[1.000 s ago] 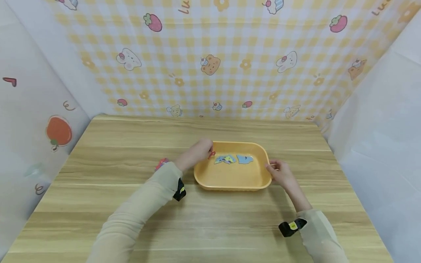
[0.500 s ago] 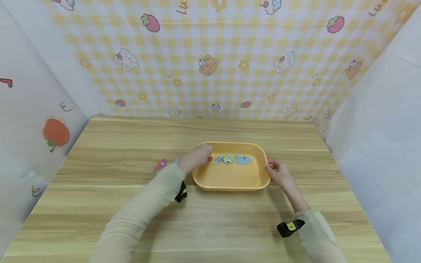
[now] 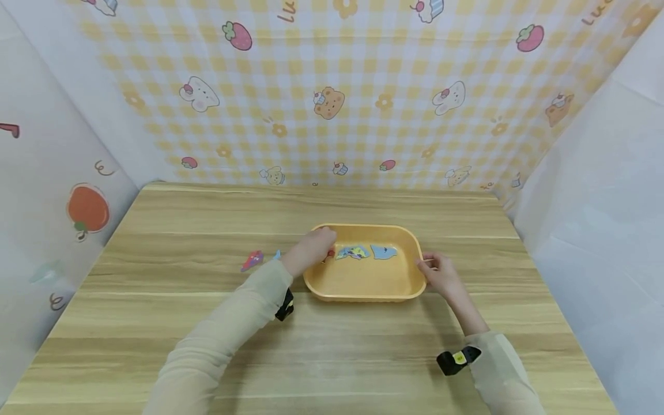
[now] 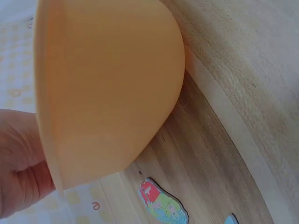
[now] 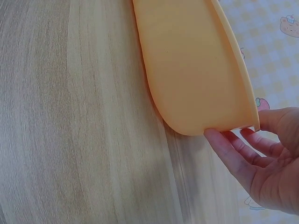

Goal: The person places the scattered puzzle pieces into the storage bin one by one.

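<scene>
Tray (image 3: 363, 282) sits on the table (image 3: 332, 357), right end pinched in your right hand (image 3: 439, 271); brace it. Your left hand (image 3: 313, 246) is by the red piece (image 3: 331, 253) inside, its grip too hidden to tell; don't nudge the blue piece (image 3: 384, 252).

Small curtained-off booth, wood-grain desk (image 3: 332, 363), yellow-checked cartoon cloth (image 3: 360, 129) hanging beyond the far edge, pale sheets (image 3: 591, 190) left and right
</scene>
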The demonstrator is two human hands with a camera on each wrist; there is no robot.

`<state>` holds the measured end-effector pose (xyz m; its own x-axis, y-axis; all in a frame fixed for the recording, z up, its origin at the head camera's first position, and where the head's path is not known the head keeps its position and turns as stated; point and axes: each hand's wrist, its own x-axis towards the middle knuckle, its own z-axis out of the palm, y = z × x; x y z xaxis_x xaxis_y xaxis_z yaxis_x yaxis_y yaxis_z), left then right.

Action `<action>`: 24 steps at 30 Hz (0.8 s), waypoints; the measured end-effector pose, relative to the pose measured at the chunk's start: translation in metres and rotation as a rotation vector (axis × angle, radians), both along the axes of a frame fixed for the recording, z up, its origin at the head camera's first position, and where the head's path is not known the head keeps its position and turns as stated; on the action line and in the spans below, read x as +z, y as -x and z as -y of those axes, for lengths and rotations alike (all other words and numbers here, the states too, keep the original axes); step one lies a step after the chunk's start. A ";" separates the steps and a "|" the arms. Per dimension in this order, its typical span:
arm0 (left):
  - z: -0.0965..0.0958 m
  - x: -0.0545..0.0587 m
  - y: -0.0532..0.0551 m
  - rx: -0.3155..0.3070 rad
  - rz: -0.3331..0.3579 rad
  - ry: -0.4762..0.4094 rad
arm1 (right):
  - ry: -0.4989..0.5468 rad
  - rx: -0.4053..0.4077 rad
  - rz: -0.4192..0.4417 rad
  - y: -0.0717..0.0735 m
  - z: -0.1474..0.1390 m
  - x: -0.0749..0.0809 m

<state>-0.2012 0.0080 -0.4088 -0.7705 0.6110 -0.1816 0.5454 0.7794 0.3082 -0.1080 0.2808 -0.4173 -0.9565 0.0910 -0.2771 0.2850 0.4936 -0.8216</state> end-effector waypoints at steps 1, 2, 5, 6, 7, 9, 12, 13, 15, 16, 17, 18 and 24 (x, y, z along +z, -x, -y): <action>0.001 0.000 0.001 0.002 -0.009 -0.030 | 0.002 0.000 0.000 0.000 0.000 0.000; 0.003 0.000 0.001 0.007 -0.010 -0.066 | 0.002 0.000 0.000 0.000 0.000 0.000; 0.009 0.004 0.005 0.029 -0.003 -0.214 | 0.006 0.006 -0.001 -0.001 0.001 0.000; 0.012 0.005 0.006 0.036 -0.007 -0.258 | 0.007 0.007 -0.001 -0.001 0.001 0.001; 0.016 0.006 0.007 0.054 0.007 -0.299 | 0.009 0.007 -0.001 -0.001 0.001 0.001; 0.024 0.009 0.010 0.096 0.044 -0.370 | 0.008 0.011 -0.003 -0.002 0.000 0.001; 0.037 0.010 0.013 0.170 0.101 -0.405 | 0.004 0.010 -0.006 -0.002 0.000 0.002; 0.041 0.010 0.014 0.193 0.121 -0.408 | 0.001 0.010 -0.006 -0.002 0.000 0.002; 0.048 0.009 0.015 0.226 0.153 -0.414 | -0.006 0.009 -0.005 -0.002 0.001 0.002; 0.052 0.007 0.015 0.239 0.164 -0.417 | -0.008 0.009 -0.003 -0.002 0.001 0.002; 0.054 0.006 0.016 0.248 0.170 -0.424 | -0.011 0.009 0.000 -0.002 0.001 0.003; 0.057 0.005 0.016 0.258 0.179 -0.428 | -0.013 0.009 0.002 -0.002 0.001 0.003; 0.068 0.000 0.016 0.304 0.228 -0.386 | -0.015 0.013 0.008 -0.003 0.002 0.003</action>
<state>-0.2173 -0.0599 -0.4092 -0.8902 0.4224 -0.1708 0.1993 0.6981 0.6877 -0.1053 0.2790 -0.4142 -0.9553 0.0824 -0.2838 0.2851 0.5094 -0.8119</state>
